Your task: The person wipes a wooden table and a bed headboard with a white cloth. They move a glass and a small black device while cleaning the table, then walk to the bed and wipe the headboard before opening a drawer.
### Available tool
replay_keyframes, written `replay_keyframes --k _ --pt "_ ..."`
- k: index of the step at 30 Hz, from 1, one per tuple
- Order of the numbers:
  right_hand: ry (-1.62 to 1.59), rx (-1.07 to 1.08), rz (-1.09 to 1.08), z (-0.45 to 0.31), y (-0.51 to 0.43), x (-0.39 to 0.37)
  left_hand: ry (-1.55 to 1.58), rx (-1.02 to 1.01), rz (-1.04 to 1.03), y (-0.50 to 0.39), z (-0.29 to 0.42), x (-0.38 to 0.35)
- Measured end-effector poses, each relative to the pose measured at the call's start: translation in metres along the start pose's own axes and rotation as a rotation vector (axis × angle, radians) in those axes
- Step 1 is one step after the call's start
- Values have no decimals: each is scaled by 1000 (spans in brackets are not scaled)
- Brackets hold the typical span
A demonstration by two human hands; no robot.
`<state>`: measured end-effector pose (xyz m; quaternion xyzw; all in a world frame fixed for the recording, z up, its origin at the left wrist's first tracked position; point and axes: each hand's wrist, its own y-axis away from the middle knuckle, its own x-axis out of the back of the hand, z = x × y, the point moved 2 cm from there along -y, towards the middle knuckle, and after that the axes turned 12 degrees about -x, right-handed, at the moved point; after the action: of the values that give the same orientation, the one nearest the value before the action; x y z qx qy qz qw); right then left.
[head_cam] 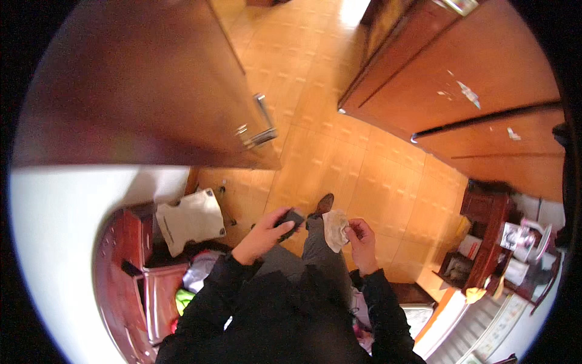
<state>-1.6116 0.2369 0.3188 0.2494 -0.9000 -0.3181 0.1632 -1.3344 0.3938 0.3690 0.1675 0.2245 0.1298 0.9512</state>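
Black sleeves lead down to both of my hands, held apart over the floor in front of my legs. My left hand [266, 233] is wrapped around a small dark block-like object [289, 224]; what it is exactly I cannot tell. Pinched between the thumb and fingers of my right hand [363, 241] is a crumpled, stained whitish cloth or tissue [335, 230], which hangs down in front of my leg. Below the hands show my grey trousers [318, 241] and one brown shoe [325, 203].
A brown wooden door [150, 82] with a metal handle [261, 123] stands at upper left. Wardrobe doors [436, 77] rise at upper right. Left are a pale cloth-like panel [193, 221] and a reddish wooden bed or furniture end [116, 255]. A cluttered dark-red cabinet [489, 227] stands right, over wooden flooring [327, 150].
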Motion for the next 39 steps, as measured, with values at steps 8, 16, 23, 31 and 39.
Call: replay_keyframes --k 8,16,23,31,39 --pt "-292 101 181 -43 14 115 27 -92 -253 -139 70 -166" --pt "-323 37 248 -83 -30 144 -269 -69 -297 -250 90 -180" --pt "-331 71 243 -174 -127 140 -59 -124 -63 -388 159 -116" --pt "-273 174 284 -297 -182 134 83 -45 149 -431 210 -72" --pt "-115 527 340 -396 -231 158 117 -79 303 -414 235 -24"
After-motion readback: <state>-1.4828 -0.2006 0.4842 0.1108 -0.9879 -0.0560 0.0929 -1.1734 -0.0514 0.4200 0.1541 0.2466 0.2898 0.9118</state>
